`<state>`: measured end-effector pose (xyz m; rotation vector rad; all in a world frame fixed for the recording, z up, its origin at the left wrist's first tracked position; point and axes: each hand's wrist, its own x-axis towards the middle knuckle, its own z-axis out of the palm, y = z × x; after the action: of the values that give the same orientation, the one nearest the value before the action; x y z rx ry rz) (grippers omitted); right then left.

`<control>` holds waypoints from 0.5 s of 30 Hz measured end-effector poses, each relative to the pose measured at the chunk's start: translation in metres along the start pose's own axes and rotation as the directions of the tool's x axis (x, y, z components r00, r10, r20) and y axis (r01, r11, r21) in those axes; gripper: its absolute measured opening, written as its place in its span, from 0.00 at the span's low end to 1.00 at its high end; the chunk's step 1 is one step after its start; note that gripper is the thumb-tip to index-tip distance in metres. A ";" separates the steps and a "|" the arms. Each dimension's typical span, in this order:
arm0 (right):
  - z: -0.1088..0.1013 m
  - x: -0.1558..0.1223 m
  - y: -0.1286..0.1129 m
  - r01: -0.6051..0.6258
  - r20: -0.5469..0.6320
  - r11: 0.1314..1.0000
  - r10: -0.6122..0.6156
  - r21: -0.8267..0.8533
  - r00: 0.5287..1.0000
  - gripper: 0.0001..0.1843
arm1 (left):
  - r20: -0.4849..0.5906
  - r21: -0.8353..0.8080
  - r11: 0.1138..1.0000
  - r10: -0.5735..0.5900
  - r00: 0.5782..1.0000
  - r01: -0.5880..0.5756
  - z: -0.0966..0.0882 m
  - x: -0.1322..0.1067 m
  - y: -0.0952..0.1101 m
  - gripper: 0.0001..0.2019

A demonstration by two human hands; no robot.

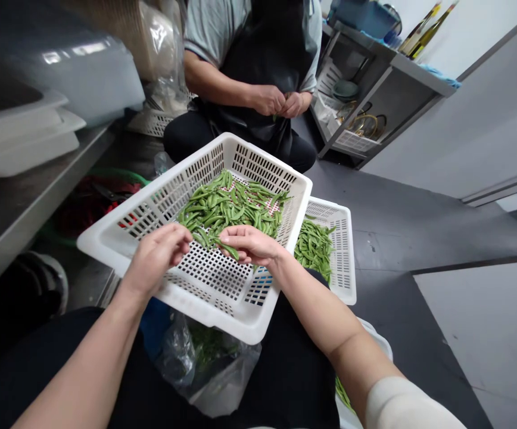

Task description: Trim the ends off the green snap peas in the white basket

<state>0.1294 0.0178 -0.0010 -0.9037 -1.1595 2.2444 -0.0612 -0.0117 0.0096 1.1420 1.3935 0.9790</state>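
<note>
Over the near part of a white plastic basket (258, 319), my right hand (252, 244) pinches a green pea pod (230, 250) between thumb and fingers. My left hand (160, 253) hovers above the basket's left side, a short way from the pod, its fingers curled and pressed together. Whatever those fingers hold, if anything, is too small to make out. A loose heap of green pea pods (227, 205) covers the far half of the basket floor, just beyond both hands.
Beside the basket on the right stands a second white basket (345, 256) with more pods. A clear plastic bag (223, 381) with greens hangs below. Opposite, a co-worker (258, 71) sits with both hands together. A metal shelf (30, 220) runs along the left; a steel table (388, 53) stands back right.
</note>
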 end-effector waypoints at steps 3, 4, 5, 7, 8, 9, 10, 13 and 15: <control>0.005 0.002 0.002 -0.024 0.046 0.999 0.026 -0.049 0.999 0.15 | 0.144 0.139 0.988 0.052 0.988 -0.072 0.006 0.000 0.001 0.14; 0.008 0.002 0.002 -0.019 0.036 0.995 0.023 -0.097 0.999 0.16 | 0.167 0.199 0.972 0.089 0.982 -0.122 0.009 -0.001 0.003 0.15; 0.011 0.002 0.001 -0.006 -0.001 0.986 0.006 -0.166 1.000 0.18 | 0.167 0.245 0.956 0.125 0.978 -0.164 0.011 -0.002 0.005 0.16; 0.018 0.001 -0.002 0.057 -0.118 0.922 -0.110 -0.383 0.987 0.19 | 0.125 0.280 0.940 0.169 0.978 -0.198 0.014 -0.003 0.009 0.16; 0.021 0.000 -0.004 0.094 -0.161 0.848 -0.206 -0.522 0.965 0.20 | 0.106 0.269 0.943 0.174 0.979 -0.196 0.015 -0.003 0.010 0.16; 0.024 -0.001 -0.006 0.126 -0.168 0.744 -0.307 -0.656 0.937 0.19 | 0.097 0.245 0.951 0.169 0.981 -0.188 0.016 -0.003 0.011 0.16; 0.026 -0.002 -0.008 0.156 -0.134 0.627 -0.390 -0.763 0.911 0.19 | 0.100 0.207 0.963 0.155 0.983 -0.173 0.017 -0.002 0.011 0.17; 0.028 -0.003 -0.013 0.255 0.030 0.422 -0.471 -0.870 0.882 0.15 | 0.169 -0.035 0.998 0.057 0.984 -0.052 0.018 0.001 0.009 0.15; 0.024 -0.003 -0.016 0.313 0.070 0.515 -0.436 -0.798 0.897 0.11 | 0.220 -0.264 0.963 0.006 0.975 0.054 0.015 0.003 0.009 0.14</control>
<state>0.1152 0.0115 0.0235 -0.9524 -2.1171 1.2173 -0.0447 -0.0066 0.0161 0.9935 1.0596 0.9602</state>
